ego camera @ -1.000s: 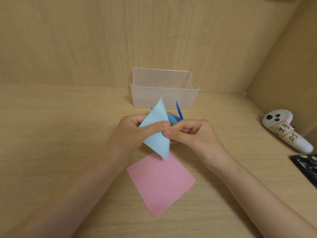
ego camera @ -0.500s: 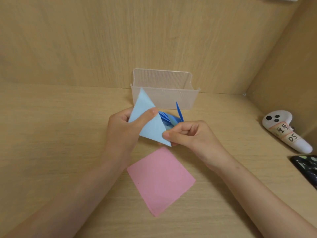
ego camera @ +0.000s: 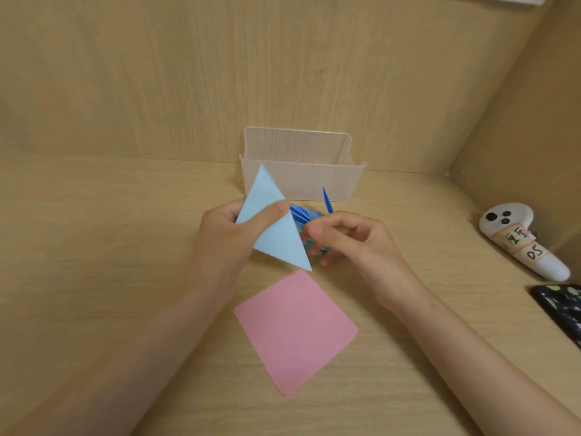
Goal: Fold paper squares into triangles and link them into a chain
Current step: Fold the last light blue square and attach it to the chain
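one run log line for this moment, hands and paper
left hand: pinching light blue triangle | right hand: on blue chain | pink square: flat, unfolded | clear box: behind

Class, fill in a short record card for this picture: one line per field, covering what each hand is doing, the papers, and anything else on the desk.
Left hand: pinching a light blue paper triangle
Right hand: holding linked blue paper pieces
Pink paper square: flat on the desk, unfolded
Clear plastic box: behind the hands, against the back wall
White controller: far right
Dark phone: right edge, partly cut off
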The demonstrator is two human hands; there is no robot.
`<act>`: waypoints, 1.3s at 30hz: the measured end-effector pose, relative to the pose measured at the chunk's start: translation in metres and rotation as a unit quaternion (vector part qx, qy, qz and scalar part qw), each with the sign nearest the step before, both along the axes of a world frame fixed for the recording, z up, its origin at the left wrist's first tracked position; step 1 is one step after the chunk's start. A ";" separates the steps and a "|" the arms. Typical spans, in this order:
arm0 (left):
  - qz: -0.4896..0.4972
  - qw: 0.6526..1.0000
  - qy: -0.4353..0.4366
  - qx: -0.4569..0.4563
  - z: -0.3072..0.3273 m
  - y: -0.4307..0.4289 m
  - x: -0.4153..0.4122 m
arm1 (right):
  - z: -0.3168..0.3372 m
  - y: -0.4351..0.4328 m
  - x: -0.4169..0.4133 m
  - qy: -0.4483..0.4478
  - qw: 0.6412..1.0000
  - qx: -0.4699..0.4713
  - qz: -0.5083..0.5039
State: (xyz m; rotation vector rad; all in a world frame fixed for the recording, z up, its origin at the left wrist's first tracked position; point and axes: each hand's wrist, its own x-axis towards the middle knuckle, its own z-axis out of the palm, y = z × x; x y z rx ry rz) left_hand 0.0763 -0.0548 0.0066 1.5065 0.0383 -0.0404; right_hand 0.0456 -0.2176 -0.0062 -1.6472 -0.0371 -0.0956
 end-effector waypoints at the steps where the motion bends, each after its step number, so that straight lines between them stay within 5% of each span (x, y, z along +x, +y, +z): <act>1: -0.010 1.000 0.000 0.005 -0.001 -0.002 -0.001 | -0.001 0.002 0.000 -0.003 1.000 0.006 -0.001; 16: -0.083 0.995 0.048 -0.022 -0.002 -0.009 -0.012 | -0.003 0.006 -0.002 -0.022 1.000 0.008 -0.003; 39: 0.013 0.994 0.001 -0.106 -0.003 0.004 0.008 | -0.001 0.009 -0.007 -0.007 0.998 0.004 0.055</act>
